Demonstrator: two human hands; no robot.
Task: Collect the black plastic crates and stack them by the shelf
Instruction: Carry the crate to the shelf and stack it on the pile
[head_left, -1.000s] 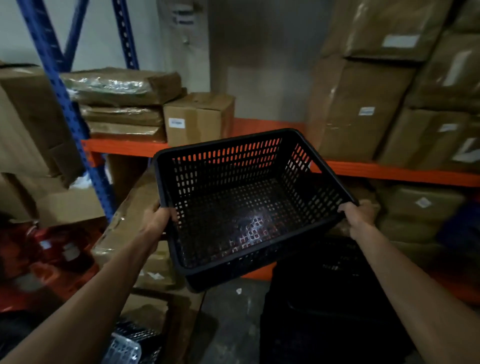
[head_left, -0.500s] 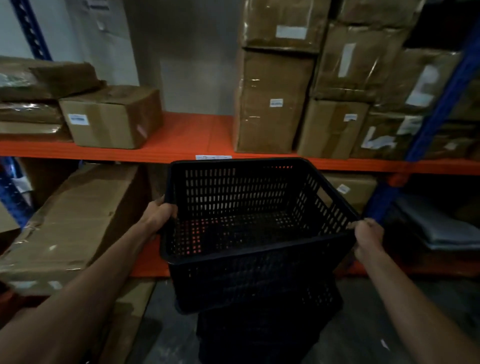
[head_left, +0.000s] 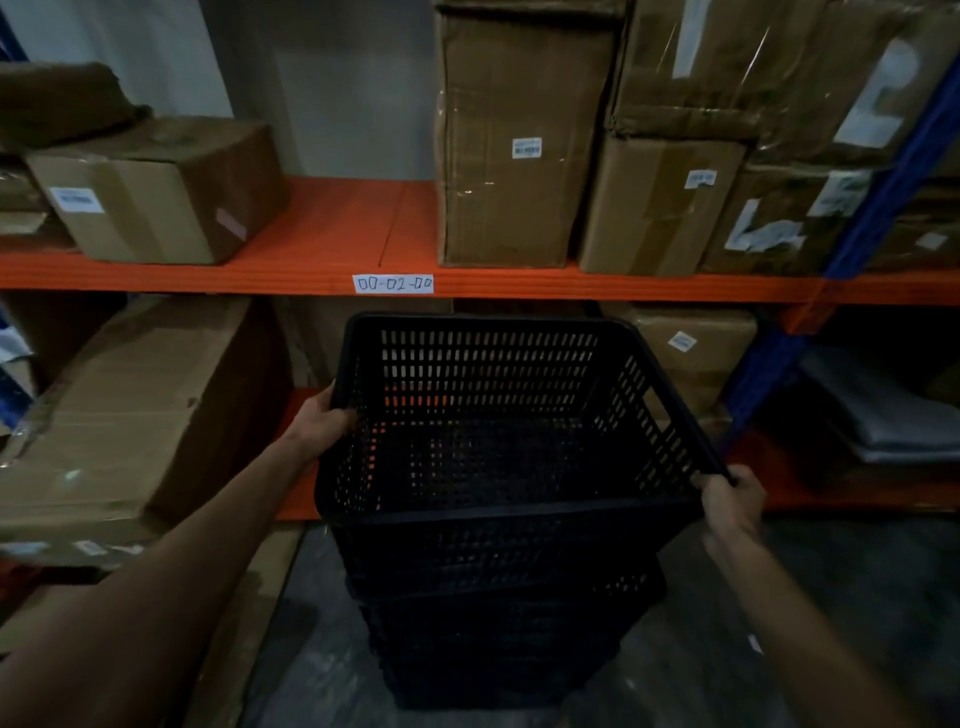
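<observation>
I hold an empty black perforated plastic crate (head_left: 498, 415) by its rim with both hands. My left hand (head_left: 323, 423) grips the left edge; my right hand (head_left: 732, 499) grips the near right corner. The crate sits level directly over a stack of black crates (head_left: 498, 639) on the floor, and I cannot tell whether it rests in the stack. The stack stands in front of the orange and blue shelf (head_left: 332, 278).
Cardboard boxes (head_left: 506, 140) fill the upper shelf, with a labelled box (head_left: 156, 187) at left. A large tilted carton (head_left: 130, 415) leans at the lower left. A blue upright (head_left: 779, 364) stands right of the crate. Grey floor (head_left: 857, 597) lies around the stack.
My view swung right along the shelf, and the crate I hold came down from chest height to just over the stack of crates. Both hands kept their grip.
</observation>
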